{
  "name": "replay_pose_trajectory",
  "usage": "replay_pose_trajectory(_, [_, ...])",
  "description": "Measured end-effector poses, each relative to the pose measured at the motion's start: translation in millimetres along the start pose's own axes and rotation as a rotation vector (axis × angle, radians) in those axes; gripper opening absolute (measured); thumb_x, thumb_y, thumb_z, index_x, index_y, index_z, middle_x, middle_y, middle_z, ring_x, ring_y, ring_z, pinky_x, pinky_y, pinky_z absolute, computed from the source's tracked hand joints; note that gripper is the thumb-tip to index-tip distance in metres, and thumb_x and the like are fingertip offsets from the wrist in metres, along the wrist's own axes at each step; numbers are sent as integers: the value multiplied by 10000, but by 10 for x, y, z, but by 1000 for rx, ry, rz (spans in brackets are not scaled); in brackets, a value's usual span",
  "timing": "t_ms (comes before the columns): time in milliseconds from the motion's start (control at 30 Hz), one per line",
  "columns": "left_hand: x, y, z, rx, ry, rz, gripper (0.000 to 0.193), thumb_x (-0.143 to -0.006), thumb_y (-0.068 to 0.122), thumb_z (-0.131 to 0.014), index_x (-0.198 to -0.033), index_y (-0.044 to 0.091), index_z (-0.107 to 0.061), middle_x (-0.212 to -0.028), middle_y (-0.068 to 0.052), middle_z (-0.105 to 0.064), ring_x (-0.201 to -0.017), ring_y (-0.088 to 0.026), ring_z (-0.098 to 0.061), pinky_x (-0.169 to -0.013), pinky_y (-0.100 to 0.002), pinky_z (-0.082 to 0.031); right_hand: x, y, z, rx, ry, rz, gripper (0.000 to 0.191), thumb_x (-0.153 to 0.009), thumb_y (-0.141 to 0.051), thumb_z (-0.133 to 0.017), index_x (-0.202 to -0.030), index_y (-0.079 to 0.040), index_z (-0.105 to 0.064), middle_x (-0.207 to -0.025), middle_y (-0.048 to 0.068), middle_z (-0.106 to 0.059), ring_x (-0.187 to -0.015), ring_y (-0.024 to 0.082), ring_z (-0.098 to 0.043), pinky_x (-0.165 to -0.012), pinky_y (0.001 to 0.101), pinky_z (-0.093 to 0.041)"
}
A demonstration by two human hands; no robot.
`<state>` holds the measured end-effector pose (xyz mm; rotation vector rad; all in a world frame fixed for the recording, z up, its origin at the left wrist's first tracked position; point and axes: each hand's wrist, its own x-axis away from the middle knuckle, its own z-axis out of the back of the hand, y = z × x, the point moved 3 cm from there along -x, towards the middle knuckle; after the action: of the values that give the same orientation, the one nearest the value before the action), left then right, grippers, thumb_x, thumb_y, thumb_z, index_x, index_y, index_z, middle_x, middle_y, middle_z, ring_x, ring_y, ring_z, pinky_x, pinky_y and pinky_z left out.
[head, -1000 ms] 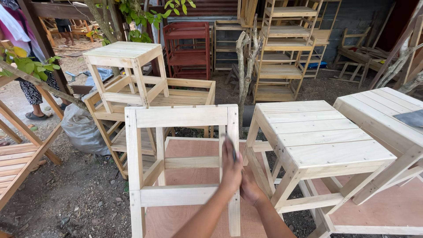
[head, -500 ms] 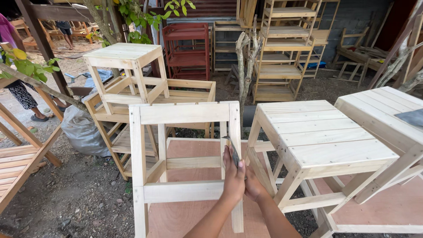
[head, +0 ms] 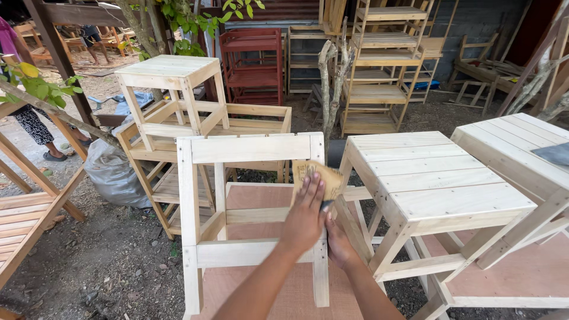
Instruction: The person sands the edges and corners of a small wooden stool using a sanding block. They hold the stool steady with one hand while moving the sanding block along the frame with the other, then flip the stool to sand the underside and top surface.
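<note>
An unpainted wooden stool frame (head: 249,148) stands in front of me on a reddish plywood board (head: 296,290). My left hand (head: 305,216) lies flat on the frame's right leg (head: 320,278) and presses a tan sheet of sandpaper (head: 325,176) against it. The sheet sticks out above my fingertips. My right hand (head: 339,240) sits just below and behind the left one, wrapped around the same leg and partly hidden by it.
A finished slatted stool (head: 432,178) stands close on the right, with a second (head: 515,145) beyond it. More stools (head: 172,74) and a low rack are stacked behind the frame. A grey sack (head: 112,172) lies at left. Wooden shelves (head: 385,65) and a red shelf (head: 252,59) line the back. A person (head: 29,118) stands far left.
My left hand slid down the leg and then back up, and now lies flatter with the sandpaper showing above the fingers. The right hand stayed low on the leg.
</note>
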<state>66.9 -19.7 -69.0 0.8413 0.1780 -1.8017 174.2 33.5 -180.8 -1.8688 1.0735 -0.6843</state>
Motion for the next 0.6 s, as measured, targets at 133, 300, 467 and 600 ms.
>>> replay_pose_trajectory(133, [397,176,-271,61,11,31,587,-1076,254,-423,-1589,12,-271,-1702,-171,-175,-1564,-365,-197,-1250,-467,-263,-8,138,119,23,75,65,601,-1049,-423,-349,-1560,-105,-351,-1530,98,-498,-1381,220,-498,-1137,373,-415])
replay_pose_trajectory(300, [180,40,-312,164,-49,150,624,-1048,243,-439,-1587,-9,-253,-1686,-176,-150,-1544,-375,-180,-1204,-446,-246,45,115,41,177,53,147,597,-1065,-363,-336,-1593,-86,-303,-1599,112,-433,-1433,219,-454,-1154,374,-391])
replay_pose_trajectory(467, [60,194,-349,232,145,226,631,-1009,160,-460,-1578,-33,-268,-1702,-203,-158,-1559,-386,-187,-1236,-451,-268,113,118,25,148,19,178,616,-1067,-375,-299,-1630,-141,-206,-1653,46,-334,-1479,177,-360,-1181,349,-322])
replay_pose_trajectory(600, [295,482,-438,201,249,212,673,-988,122,-479,-1559,-133,-231,-1661,-308,-105,-1544,-456,-117,-1239,-513,-183,144,132,94,232,-42,241,626,-1063,-359,-329,-1633,-133,-204,-1671,62,-308,-1492,190,-352,-1186,353,-325])
